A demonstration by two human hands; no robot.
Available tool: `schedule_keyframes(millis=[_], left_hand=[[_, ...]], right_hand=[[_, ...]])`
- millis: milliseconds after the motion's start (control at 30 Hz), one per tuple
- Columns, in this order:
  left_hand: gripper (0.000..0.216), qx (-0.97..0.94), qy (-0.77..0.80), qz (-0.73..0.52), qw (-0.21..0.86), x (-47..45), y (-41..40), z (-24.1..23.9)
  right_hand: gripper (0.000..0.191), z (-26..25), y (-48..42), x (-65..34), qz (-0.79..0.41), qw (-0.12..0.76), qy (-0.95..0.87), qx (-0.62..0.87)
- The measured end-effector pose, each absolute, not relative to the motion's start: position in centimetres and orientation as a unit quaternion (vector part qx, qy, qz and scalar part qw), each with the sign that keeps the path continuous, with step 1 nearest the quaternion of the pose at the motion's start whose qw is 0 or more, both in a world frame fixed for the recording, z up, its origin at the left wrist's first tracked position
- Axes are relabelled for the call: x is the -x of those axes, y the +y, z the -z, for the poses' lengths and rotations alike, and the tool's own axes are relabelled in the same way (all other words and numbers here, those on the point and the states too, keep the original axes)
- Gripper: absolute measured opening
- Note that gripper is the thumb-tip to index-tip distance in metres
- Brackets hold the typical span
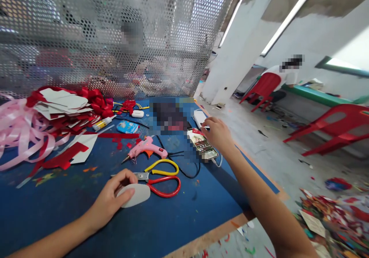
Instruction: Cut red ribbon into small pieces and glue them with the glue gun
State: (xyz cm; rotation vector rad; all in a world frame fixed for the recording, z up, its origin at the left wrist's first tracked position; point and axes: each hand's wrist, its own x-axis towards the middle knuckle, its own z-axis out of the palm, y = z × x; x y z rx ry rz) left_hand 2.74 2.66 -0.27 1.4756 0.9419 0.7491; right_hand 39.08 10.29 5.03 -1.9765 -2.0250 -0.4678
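My left hand (119, 192) holds a pale oval card piece (136, 195) between thumb and fingers, low over the blue table. Just beyond it lie scissors (152, 176) with one yellow and one red handle, their blades partly behind my fingers. My right hand (216, 132) is at the upper end of a lit smartphone (204, 144), fingers curled and drawn together. Whatever is between those fingertips is too small to make out. A white power bank (199, 118) lies just past them. Left of the phone rests a pink hot glue gun (148, 147).
Pink ribbon (25, 131), red ribbon loops (96, 102) and stacked white card pieces (62, 102) crowd the back left. A glue bottle (103, 123) and blue packet (127, 127) lie nearby. A perforated metal screen (109, 35) stands behind. Black cable (187, 176) loops across the table.
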Motion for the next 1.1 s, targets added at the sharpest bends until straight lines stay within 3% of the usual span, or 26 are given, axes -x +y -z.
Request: schedule_keyframes(millis=[200,433,533,833,1100], left_hand=[[0.017,-0.629,0.424,-0.311,0.572,-2.8,2.8,0.4],[0.019,-0.626,0.428,-0.301,0.579,-2.9,3.0,0.4],[0.02,-0.618,0.432,-0.299,0.584,-2.9,3.0,0.5],[0.019,-0.624,0.43,-0.285,0.586,-2.8,2.9,0.4],[0.017,-0.642,0.4,-0.291,0.585,-2.7,2.9,0.5]], right_hand=[[0.012,-3.4,10.8,-40.4,0.131,0.135,-0.722,0.665],[0.029,-3.6,9.5,-39.3,0.208,0.267,-0.708,0.62],[0.025,-3.5,8.3,-37.2,0.246,0.3,-0.734,0.557],[0.019,-3.7,4.3,-31.9,0.308,0.26,-0.89,0.215],[0.015,-3.2,4.1,-30.5,0.299,0.284,-0.892,0.186]])
